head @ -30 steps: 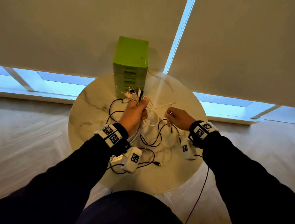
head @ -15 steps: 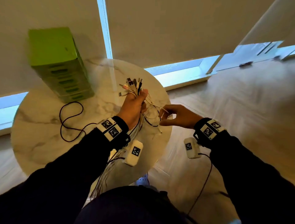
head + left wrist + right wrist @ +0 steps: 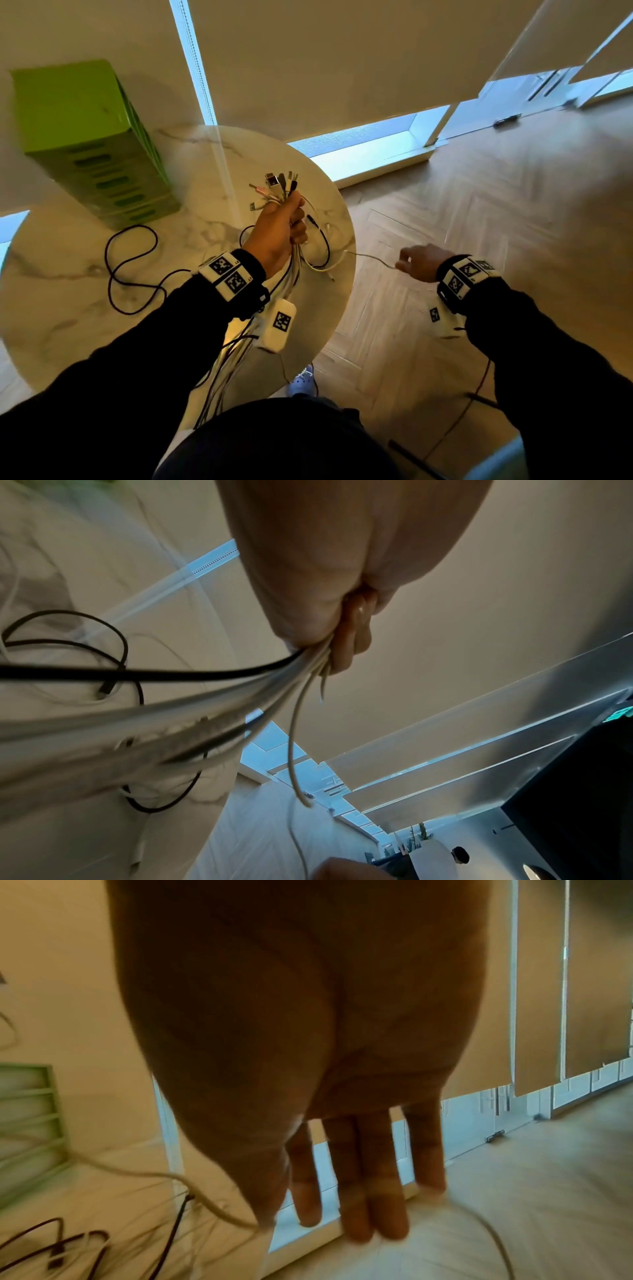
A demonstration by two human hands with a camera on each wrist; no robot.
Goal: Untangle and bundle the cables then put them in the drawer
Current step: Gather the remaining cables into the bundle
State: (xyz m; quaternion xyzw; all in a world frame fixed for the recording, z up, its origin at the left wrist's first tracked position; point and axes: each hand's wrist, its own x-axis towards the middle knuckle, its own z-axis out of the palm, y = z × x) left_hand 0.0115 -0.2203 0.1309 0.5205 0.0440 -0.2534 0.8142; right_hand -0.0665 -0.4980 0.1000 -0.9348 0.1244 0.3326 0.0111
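Nearest the body, at about 6 o'clock in the head view, the loose tails of the cables (image 3: 222,377) hang off the near edge of the round marble table (image 3: 68,308) and trail down toward the lap.

A little farther, at 3 o'clock from the bundle and out past the table edge over the wood floor (image 3: 479,222), the right hand (image 3: 423,262) draws a single white cable (image 3: 370,256) sideways. The thumb and forefinger seem to pinch it, while the wrist view shows the other fingers hanging straight and the strand passing under the thumb.

At the centre, the left hand (image 3: 279,233) is fisted tight around the bundle, with the plug ends (image 3: 277,186) fanned upward at 12 o'clock above the fist. The left wrist view confirms black and white cords squeezed in the closed palm.

At 9 o'clock a black cable (image 3: 130,267) lies looped on the table, apart from the bundle. Farthest, at 10 o'clock, stands the green drawer unit (image 3: 92,144), its drawers apparently shut.

These cords look light, limp and rather slick, likely to snag at loops and plugs. The best hold is probably close behind the connectors, where the bundle stays aligned, sliding each strand out gently, not yanking it.
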